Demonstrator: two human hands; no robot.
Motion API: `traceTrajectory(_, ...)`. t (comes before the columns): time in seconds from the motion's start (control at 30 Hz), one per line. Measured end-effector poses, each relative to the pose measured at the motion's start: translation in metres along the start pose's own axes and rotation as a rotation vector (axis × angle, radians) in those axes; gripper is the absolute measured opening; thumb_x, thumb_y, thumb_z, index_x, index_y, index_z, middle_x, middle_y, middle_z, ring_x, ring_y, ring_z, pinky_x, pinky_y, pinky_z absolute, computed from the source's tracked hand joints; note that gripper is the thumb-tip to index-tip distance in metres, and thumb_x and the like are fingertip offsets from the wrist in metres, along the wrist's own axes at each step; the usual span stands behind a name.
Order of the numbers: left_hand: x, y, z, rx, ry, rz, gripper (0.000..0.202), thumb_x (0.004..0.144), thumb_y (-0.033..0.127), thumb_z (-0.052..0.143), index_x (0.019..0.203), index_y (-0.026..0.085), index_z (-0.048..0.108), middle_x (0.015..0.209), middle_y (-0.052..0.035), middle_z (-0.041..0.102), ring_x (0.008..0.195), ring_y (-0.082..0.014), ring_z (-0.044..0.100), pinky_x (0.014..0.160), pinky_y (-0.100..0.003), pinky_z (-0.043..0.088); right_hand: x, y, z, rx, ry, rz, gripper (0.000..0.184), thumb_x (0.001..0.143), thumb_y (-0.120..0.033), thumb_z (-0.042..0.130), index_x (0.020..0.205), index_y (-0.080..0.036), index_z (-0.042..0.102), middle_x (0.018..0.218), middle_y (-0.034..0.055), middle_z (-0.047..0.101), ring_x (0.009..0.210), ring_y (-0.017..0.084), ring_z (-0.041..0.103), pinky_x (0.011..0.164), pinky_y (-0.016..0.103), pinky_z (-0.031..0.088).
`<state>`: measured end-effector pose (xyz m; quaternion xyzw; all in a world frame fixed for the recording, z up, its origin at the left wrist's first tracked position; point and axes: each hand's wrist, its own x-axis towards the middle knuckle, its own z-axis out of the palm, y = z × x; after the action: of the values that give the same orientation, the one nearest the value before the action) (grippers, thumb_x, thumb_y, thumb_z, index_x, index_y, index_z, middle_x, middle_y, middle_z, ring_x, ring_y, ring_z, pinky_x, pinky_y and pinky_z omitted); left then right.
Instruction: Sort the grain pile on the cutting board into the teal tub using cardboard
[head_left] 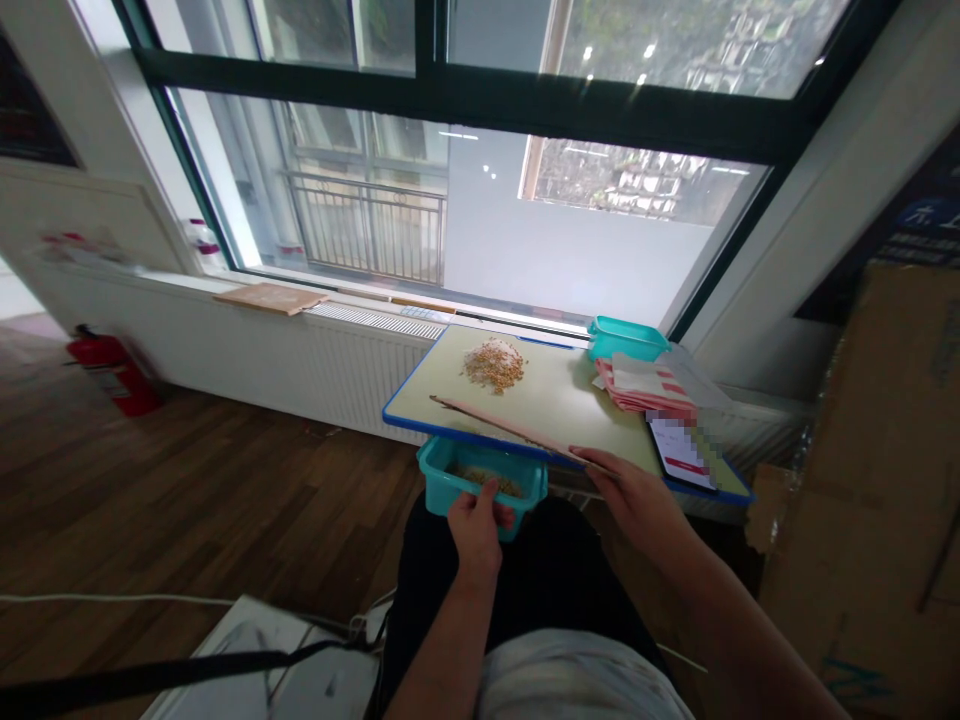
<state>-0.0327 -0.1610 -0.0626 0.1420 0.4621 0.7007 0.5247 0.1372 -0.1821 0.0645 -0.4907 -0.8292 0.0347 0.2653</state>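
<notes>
Comes to two bare hands [476,530] [637,500], two turquoise tubs [442,490] [630,340], one tabletop [570,400], one grain heap [493,365], one thin strip [517,430], one phone [679,455], one red fire extinguisher [116,375].

Near bin [442,492]: smooth plastic, slight sheen; far bin [628,339] alike. Table [559,385] smooth, faintly glossy; its rim [405,424] looks plastic. Pile [495,366] at far left rough, granular. Flat strip [510,424] matt, cardboard-like, rough-edged. Striped stack [649,384] at right matt; cloth or paper, cannot tell. Floor [300,500]: wood-look planks. Right-hand box [862,450]: matt cardboard. Extinguisher [116,372] at left: glossy.
</notes>
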Motion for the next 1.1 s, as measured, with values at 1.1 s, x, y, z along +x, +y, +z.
traceTrajectory(1.1, 0.001, 0.000, 0.000, 0.005, 0.013, 0.010, 0.032, 0.061, 0.038, 0.070, 0.052, 0.017, 0.048, 0.037, -0.0012, 0.056, 0.029, -0.0155, 0.050, 0.028, -0.024, 0.037, -0.051, 0.045, -0.023, -0.017, 0.046, 0.076, 0.032, 0.089, -0.032, 0.042, 0.115, -0.024, 0.060, 0.115, 0.0040, 0.066, 0.104, 0.020, 0.063, 0.090, 0.034, 0.051)
